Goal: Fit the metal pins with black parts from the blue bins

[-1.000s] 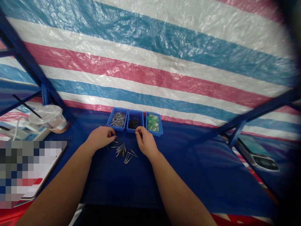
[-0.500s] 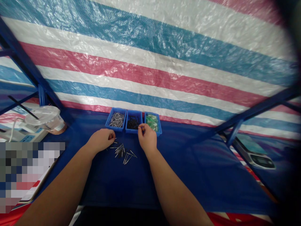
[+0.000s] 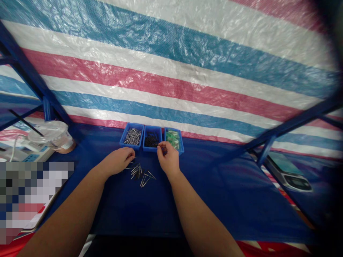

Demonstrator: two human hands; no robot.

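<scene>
Three small blue bins stand side by side at the back of the blue table. The left bin [image 3: 131, 145] holds metal pins, the middle bin [image 3: 150, 149] small black parts, the right bin [image 3: 182, 146] green and clear pieces. My left hand [image 3: 120, 160] is closed in a pinch below the left bin, on a thin metal pin. My right hand [image 3: 168, 157] pinches a tiny dark part by the front right corner of the middle bin. Between and below my hands lie several loose metal pins [image 3: 136, 170], some with black parts on them.
At the left are a clear round tub [image 3: 49, 132], a power strip [image 3: 40, 154] and a pixelated flat item with a pale edge. A digital scale [image 3: 292, 175] sits at the right behind a blue frame bar [image 3: 265, 151]. Striped sheeting [image 3: 171, 82] hangs behind the table.
My left hand has shifted slightly to the right, closer to the pins. My right hand has barely moved, its fingertips a little lower beside the middle bin.
</scene>
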